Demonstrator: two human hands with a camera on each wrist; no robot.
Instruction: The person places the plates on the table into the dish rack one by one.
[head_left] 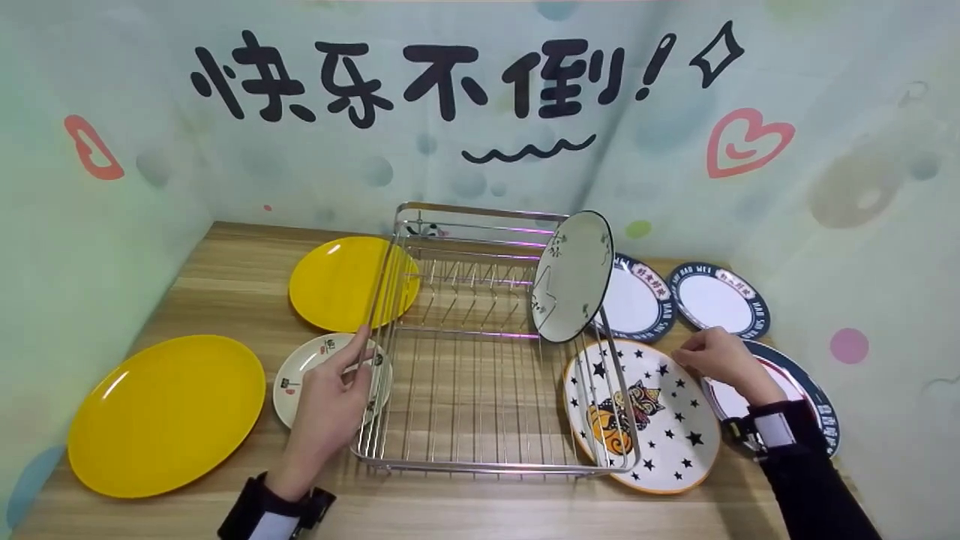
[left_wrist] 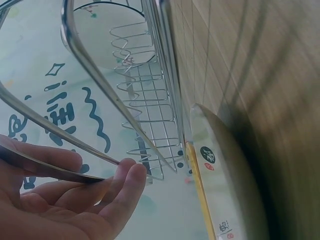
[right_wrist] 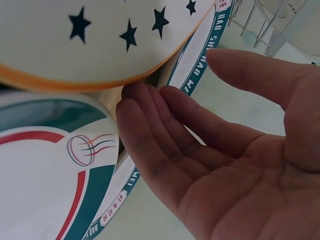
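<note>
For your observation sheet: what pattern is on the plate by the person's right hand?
Black stars on white, an orange rim and a cat figure on the star plate; clearest in the head view.

Wooden table (head_left: 225, 292), pale plank grain, hemmed by printed walls. At centre, a wire dish rack (head_left: 480, 420) standing directly on the wood. To its left: a large yellow plate (head_left: 165, 416) near the front, a second yellow plate (head_left: 341, 281) farther back and tucked against the rack, a small white plate (head_left: 300, 375) between them. To the right: a star-patterned plate (head_left: 671, 427), partly under the rack's edge, plus three blue-rimmed plates (head_left: 720, 300), overlapping toward the wall.
</note>
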